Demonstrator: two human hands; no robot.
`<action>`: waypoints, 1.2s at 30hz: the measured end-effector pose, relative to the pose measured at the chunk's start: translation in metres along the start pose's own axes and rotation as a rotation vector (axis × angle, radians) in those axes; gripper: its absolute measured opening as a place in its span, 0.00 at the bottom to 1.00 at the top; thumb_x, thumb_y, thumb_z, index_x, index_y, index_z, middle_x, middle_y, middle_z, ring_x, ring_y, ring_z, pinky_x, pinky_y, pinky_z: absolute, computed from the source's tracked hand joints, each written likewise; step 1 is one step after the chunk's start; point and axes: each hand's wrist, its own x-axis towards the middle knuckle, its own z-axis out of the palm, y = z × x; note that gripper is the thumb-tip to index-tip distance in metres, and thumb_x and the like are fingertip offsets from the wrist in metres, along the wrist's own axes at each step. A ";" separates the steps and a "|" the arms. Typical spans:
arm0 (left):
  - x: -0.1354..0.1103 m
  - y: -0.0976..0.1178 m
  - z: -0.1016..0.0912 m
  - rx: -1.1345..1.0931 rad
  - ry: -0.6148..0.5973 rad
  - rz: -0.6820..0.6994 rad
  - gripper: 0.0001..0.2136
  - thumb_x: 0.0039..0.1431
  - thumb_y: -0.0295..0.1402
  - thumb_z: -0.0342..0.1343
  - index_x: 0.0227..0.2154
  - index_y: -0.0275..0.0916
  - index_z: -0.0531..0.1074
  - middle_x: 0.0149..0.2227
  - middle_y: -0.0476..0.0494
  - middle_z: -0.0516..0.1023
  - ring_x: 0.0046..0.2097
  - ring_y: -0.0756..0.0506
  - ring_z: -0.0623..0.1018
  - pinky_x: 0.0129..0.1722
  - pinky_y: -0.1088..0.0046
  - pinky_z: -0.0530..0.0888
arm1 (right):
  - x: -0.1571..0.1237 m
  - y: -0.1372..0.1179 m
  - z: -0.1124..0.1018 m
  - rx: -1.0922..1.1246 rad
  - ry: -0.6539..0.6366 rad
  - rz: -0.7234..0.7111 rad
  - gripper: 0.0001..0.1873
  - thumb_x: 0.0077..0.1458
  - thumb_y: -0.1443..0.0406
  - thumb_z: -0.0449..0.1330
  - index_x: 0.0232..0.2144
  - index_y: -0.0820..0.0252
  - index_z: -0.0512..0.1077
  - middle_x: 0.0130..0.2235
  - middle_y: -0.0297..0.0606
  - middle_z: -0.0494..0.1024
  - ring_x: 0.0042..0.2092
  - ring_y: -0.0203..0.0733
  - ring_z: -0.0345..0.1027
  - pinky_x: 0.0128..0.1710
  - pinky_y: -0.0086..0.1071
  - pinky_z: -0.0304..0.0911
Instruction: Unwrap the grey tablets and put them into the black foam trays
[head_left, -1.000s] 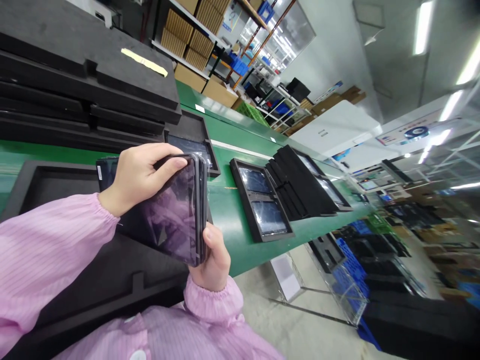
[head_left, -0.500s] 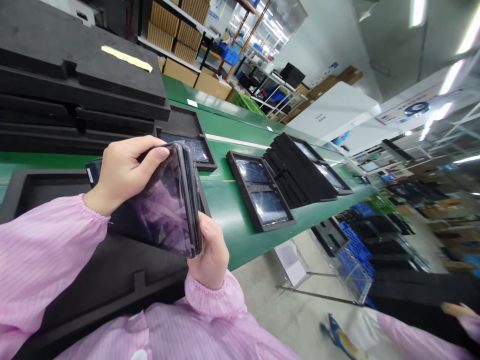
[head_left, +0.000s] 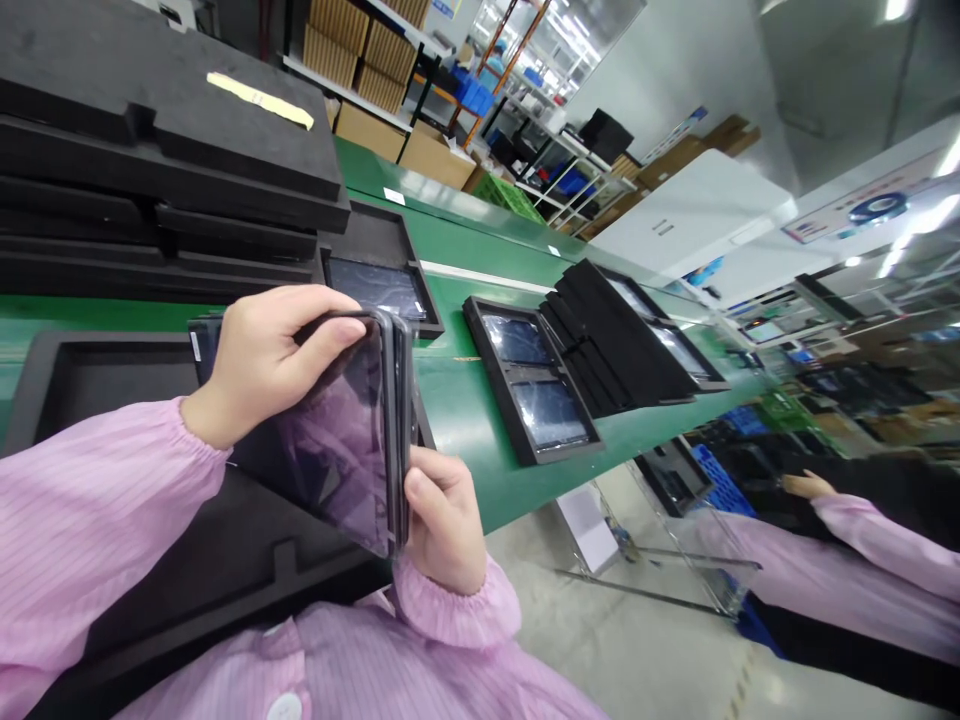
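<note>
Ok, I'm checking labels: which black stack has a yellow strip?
The large stack beyond the left hand: the yellow strip lies on top. The far stack shows none.

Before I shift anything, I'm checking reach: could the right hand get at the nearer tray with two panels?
Probably, with some stretch: no object shows between the right hand and the nearer tray across the green bench. But the hand grips the stack of panels, so must likely let go first.

White cabinet (head_left: pixel 697 210), green crate (head_left: pixel 511 198), cardboard boxes (head_left: pixel 370 130), orange-posted shelving (head_left: pixel 513 45)
</note>
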 end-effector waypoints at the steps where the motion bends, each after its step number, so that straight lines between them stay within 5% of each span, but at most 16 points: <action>1: -0.001 0.002 0.001 0.011 -0.005 0.001 0.18 0.65 0.47 0.50 0.32 0.41 0.78 0.33 0.47 0.83 0.34 0.46 0.80 0.36 0.70 0.73 | -0.002 0.001 -0.003 -0.021 0.007 -0.007 0.20 0.51 0.48 0.65 0.25 0.58 0.78 0.20 0.32 0.66 0.23 0.37 0.54 0.29 0.34 0.59; 18: 0.010 -0.005 0.013 0.034 -0.076 -0.028 0.19 0.66 0.47 0.48 0.31 0.40 0.78 0.31 0.47 0.83 0.32 0.47 0.80 0.32 0.71 0.71 | 0.006 0.002 -0.003 0.233 -0.024 0.094 0.21 0.53 0.50 0.63 0.20 0.59 0.68 0.19 0.29 0.57 0.21 0.32 0.46 0.21 0.29 0.42; 25: 0.007 0.000 0.011 0.005 -0.086 -0.060 0.21 0.65 0.49 0.47 0.32 0.40 0.79 0.31 0.46 0.82 0.32 0.46 0.80 0.34 0.72 0.73 | -0.003 0.002 0.000 0.214 -0.031 0.017 0.20 0.58 0.54 0.61 0.20 0.59 0.70 0.19 0.29 0.58 0.21 0.32 0.47 0.22 0.29 0.48; 30: 0.000 0.005 0.003 -0.018 -0.094 -0.076 0.24 0.65 0.52 0.44 0.33 0.41 0.79 0.33 0.44 0.82 0.34 0.45 0.80 0.37 0.69 0.74 | -0.015 -0.001 0.008 0.035 -0.048 -0.133 0.10 0.55 0.59 0.64 0.36 0.58 0.80 0.27 0.35 0.76 0.28 0.38 0.66 0.30 0.32 0.66; 36: -0.013 0.015 -0.009 0.016 -0.043 -0.008 0.21 0.66 0.50 0.43 0.37 0.43 0.77 0.35 0.45 0.81 0.35 0.44 0.79 0.41 0.66 0.75 | -0.027 -0.004 0.024 -0.116 -0.028 -0.228 0.20 0.44 0.68 0.68 0.43 0.56 0.77 0.36 0.35 0.83 0.34 0.42 0.77 0.36 0.33 0.74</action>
